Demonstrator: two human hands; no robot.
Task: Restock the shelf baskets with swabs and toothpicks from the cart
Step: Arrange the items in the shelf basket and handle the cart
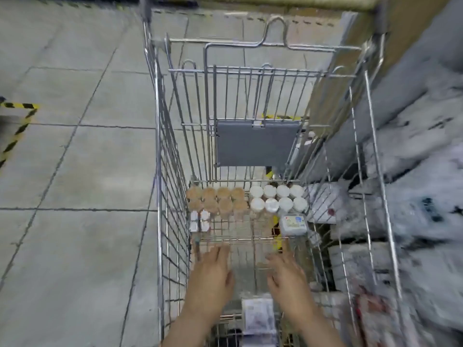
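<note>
Both hands, left hand (211,269) and right hand (288,271), are held spread and empty inside the cart (160,171), seemingly poised toward the tan-capped tubs (218,200) and white-capped tubs (276,199).

Open top, walled sides: the way into the cart (160,171) is from above

Wire walls close the left, right and far sides, so entry is only over the rim; the mid floor of the cart lies bare between both hands and the far rows; tan-topped jars (216,200) and white-capped jars (278,200) block the far end wall to wall; a flat box (293,224) sits just before the white ones at right; small packets (199,221) crowd the left wall; a grey flap (255,144) hangs above the jars; blurred shelving (413,171) presses close on the right.
</note>
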